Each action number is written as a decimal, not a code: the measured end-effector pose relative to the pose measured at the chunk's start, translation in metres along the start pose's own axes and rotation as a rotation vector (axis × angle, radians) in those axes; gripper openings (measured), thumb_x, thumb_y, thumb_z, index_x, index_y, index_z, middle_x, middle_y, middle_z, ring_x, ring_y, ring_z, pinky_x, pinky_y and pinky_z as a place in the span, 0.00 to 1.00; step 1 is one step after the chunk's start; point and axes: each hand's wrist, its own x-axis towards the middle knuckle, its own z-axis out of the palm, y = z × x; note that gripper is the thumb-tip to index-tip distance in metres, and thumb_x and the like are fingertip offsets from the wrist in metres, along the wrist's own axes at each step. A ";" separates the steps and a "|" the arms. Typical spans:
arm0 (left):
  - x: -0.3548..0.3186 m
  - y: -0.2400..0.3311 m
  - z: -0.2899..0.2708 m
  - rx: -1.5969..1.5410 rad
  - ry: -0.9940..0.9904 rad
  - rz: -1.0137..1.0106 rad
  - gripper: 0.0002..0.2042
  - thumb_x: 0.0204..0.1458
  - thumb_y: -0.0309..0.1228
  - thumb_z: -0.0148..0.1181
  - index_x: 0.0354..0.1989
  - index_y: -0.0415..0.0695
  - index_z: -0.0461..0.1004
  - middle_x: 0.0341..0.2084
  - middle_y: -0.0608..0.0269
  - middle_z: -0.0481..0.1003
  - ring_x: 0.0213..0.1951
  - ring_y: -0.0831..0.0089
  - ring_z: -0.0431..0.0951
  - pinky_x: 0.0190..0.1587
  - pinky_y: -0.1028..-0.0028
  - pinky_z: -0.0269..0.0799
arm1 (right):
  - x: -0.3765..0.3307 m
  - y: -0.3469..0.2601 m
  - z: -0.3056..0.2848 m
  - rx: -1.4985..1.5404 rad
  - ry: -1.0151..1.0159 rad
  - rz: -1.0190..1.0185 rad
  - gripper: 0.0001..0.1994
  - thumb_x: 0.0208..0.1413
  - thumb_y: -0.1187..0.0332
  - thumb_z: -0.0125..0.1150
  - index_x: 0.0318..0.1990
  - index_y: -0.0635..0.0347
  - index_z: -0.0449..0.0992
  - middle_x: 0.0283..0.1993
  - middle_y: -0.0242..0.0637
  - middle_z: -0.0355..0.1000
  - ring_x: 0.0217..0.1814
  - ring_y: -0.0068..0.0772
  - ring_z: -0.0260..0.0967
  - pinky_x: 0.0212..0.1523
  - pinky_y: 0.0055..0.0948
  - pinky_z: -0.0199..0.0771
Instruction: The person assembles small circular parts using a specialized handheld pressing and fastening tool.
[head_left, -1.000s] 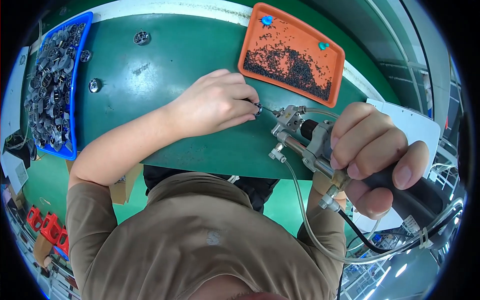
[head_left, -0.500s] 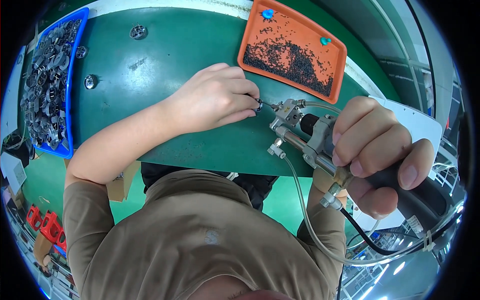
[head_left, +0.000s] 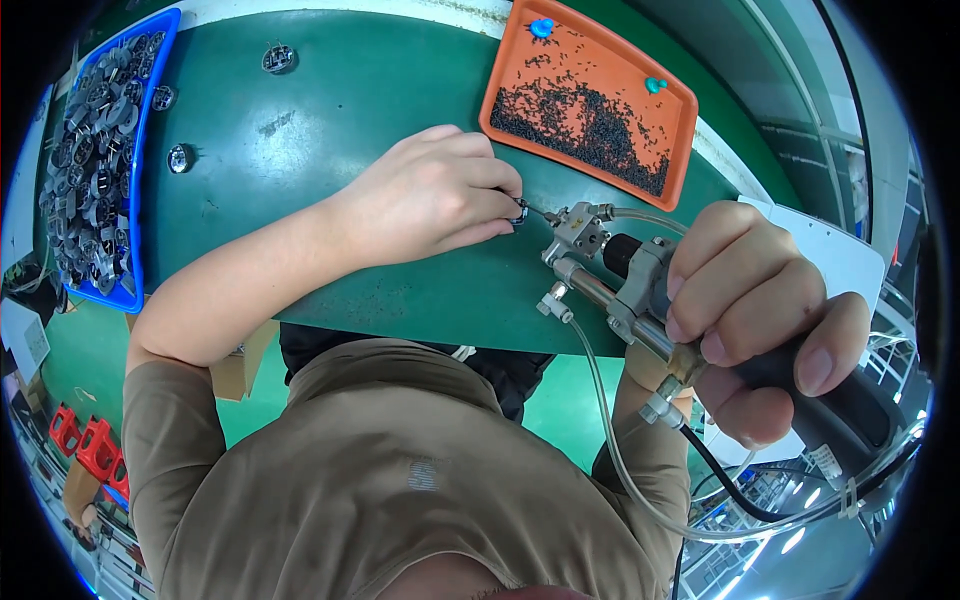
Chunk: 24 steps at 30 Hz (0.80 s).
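Note:
My left hand (head_left: pixel 445 195) rests on the green table with its fingers closed round a small round black-and-silver part (head_left: pixel 520 211), mostly hidden by the fingertips. My right hand (head_left: pixel 765 305) is wrapped round the grip of a pneumatic screwdriver (head_left: pixel 625 285), which has a black handle, metal cylinders and attached air hoses. The thin tip of the screwdriver points left and meets the part at my left fingertips. Just beyond both hands lies an orange tray (head_left: pixel 645 195) holding a heap of small black screws (head_left: pixel 600 130).
At the left stands a blue bin (head_left: pixel 140 200) full of grey and black round parts (head_left: pixel 95 160). Loose round parts (head_left: pixel 278 58) lie on the green table (head_left: pixel 300 130) near it. Clear and black hoses (head_left: pixel 610 430) hang from the screwdriver. Red stools (head_left: pixel 97 448) stand on the floor, lower left.
The view has shifted very slightly. Both hands, the part and the screwdriver keep nearly the same positions relative to each other.

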 end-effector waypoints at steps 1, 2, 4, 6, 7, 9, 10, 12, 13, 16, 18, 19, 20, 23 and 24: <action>0.000 0.000 0.000 0.005 0.000 0.005 0.07 0.49 0.31 0.72 0.36 0.44 0.85 0.41 0.69 0.80 0.41 0.68 0.77 0.48 0.67 0.72 | 0.000 0.000 0.001 -0.004 0.025 -0.011 0.18 0.67 0.52 0.64 0.55 0.47 0.67 0.30 0.27 0.69 0.25 0.25 0.70 0.31 0.29 0.66; 0.000 0.001 0.001 0.001 0.001 0.004 0.07 0.49 0.31 0.72 0.36 0.44 0.85 0.41 0.69 0.80 0.41 0.68 0.77 0.48 0.67 0.72 | 0.000 -0.001 0.001 -0.004 0.025 -0.007 0.18 0.67 0.52 0.64 0.55 0.47 0.67 0.30 0.27 0.69 0.25 0.25 0.70 0.31 0.29 0.66; -0.001 -0.001 0.002 -0.004 0.004 0.003 0.07 0.49 0.30 0.71 0.36 0.44 0.85 0.41 0.69 0.80 0.41 0.68 0.77 0.48 0.67 0.72 | 0.002 0.000 0.000 0.003 -0.001 0.005 0.18 0.67 0.52 0.64 0.55 0.47 0.67 0.29 0.27 0.69 0.25 0.25 0.70 0.31 0.29 0.66; -0.001 -0.001 0.002 -0.004 0.004 0.001 0.07 0.49 0.30 0.71 0.36 0.44 0.85 0.41 0.69 0.80 0.41 0.68 0.77 0.48 0.67 0.72 | 0.002 0.001 -0.001 0.001 -0.003 0.006 0.18 0.66 0.52 0.64 0.55 0.47 0.67 0.29 0.27 0.69 0.25 0.25 0.70 0.31 0.29 0.66; -0.001 -0.001 0.002 -0.004 0.003 0.000 0.07 0.49 0.30 0.71 0.36 0.44 0.85 0.41 0.69 0.80 0.42 0.68 0.77 0.48 0.67 0.72 | 0.001 0.001 -0.002 -0.002 -0.003 0.006 0.18 0.66 0.52 0.64 0.55 0.48 0.67 0.29 0.27 0.69 0.25 0.25 0.70 0.31 0.29 0.66; 0.000 -0.002 0.001 -0.002 0.004 0.000 0.07 0.49 0.31 0.71 0.36 0.44 0.85 0.41 0.69 0.80 0.42 0.68 0.77 0.48 0.66 0.72 | 0.002 0.002 -0.001 0.005 0.000 0.007 0.17 0.67 0.53 0.64 0.54 0.47 0.67 0.29 0.27 0.69 0.25 0.25 0.70 0.31 0.29 0.66; 0.000 -0.002 0.001 0.001 0.007 0.001 0.07 0.49 0.31 0.71 0.36 0.44 0.85 0.41 0.69 0.80 0.41 0.68 0.77 0.48 0.66 0.72 | 0.002 0.003 -0.001 0.011 0.001 0.009 0.16 0.67 0.53 0.64 0.53 0.47 0.67 0.29 0.27 0.69 0.25 0.25 0.70 0.31 0.29 0.66; 0.000 -0.001 0.000 -0.002 0.006 0.002 0.07 0.50 0.31 0.71 0.35 0.44 0.85 0.40 0.69 0.80 0.41 0.68 0.77 0.48 0.66 0.72 | 0.007 0.003 -0.003 0.016 -0.035 0.022 0.15 0.67 0.54 0.63 0.52 0.47 0.66 0.29 0.27 0.69 0.24 0.25 0.69 0.30 0.29 0.66; 0.000 -0.001 0.001 -0.006 0.003 0.006 0.06 0.50 0.31 0.71 0.35 0.44 0.85 0.40 0.68 0.80 0.41 0.68 0.77 0.47 0.66 0.73 | 0.008 0.003 -0.003 0.018 -0.071 0.036 0.14 0.67 0.55 0.62 0.51 0.46 0.66 0.29 0.27 0.68 0.24 0.25 0.69 0.30 0.29 0.66; 0.003 -0.003 -0.002 0.024 -0.017 0.016 0.06 0.50 0.31 0.71 0.34 0.44 0.85 0.40 0.68 0.81 0.41 0.67 0.78 0.47 0.66 0.73 | 0.010 0.009 0.000 0.035 0.048 0.084 0.12 0.68 0.57 0.60 0.50 0.47 0.65 0.28 0.27 0.68 0.22 0.25 0.68 0.30 0.31 0.66; 0.002 -0.001 0.001 0.015 -0.009 0.023 0.06 0.50 0.31 0.71 0.34 0.44 0.85 0.40 0.68 0.81 0.41 0.67 0.78 0.47 0.66 0.73 | 0.007 0.008 0.010 0.003 0.235 0.154 0.11 0.67 0.59 0.57 0.50 0.48 0.64 0.26 0.28 0.66 0.20 0.27 0.65 0.30 0.34 0.65; 0.002 -0.001 0.002 -0.001 -0.005 0.024 0.06 0.50 0.31 0.71 0.34 0.44 0.85 0.40 0.67 0.80 0.41 0.67 0.79 0.46 0.66 0.74 | 0.008 0.003 0.017 -0.047 0.284 0.182 0.12 0.67 0.59 0.57 0.51 0.48 0.64 0.26 0.28 0.66 0.20 0.26 0.64 0.29 0.34 0.65; 0.002 0.000 0.002 0.008 -0.002 0.028 0.06 0.50 0.31 0.71 0.34 0.44 0.85 0.40 0.67 0.80 0.41 0.67 0.79 0.46 0.66 0.74 | 0.009 -0.002 0.021 -0.096 0.335 0.210 0.12 0.67 0.59 0.57 0.51 0.48 0.64 0.27 0.28 0.66 0.20 0.26 0.64 0.29 0.34 0.65; -0.009 -0.003 -0.002 0.028 0.001 -0.016 0.07 0.50 0.31 0.72 0.35 0.45 0.85 0.39 0.68 0.80 0.41 0.67 0.78 0.47 0.66 0.74 | -0.001 0.002 0.004 -0.022 0.107 -0.023 0.13 0.67 0.58 0.59 0.51 0.49 0.64 0.28 0.27 0.67 0.23 0.26 0.66 0.29 0.33 0.62; 0.000 -0.001 0.000 -0.013 0.005 0.030 0.07 0.50 0.31 0.72 0.35 0.45 0.85 0.39 0.68 0.80 0.42 0.68 0.78 0.47 0.66 0.73 | 0.003 -0.027 -0.007 -0.101 0.043 0.010 0.16 0.67 0.54 0.61 0.53 0.49 0.66 0.29 0.26 0.68 0.24 0.25 0.67 0.31 0.30 0.62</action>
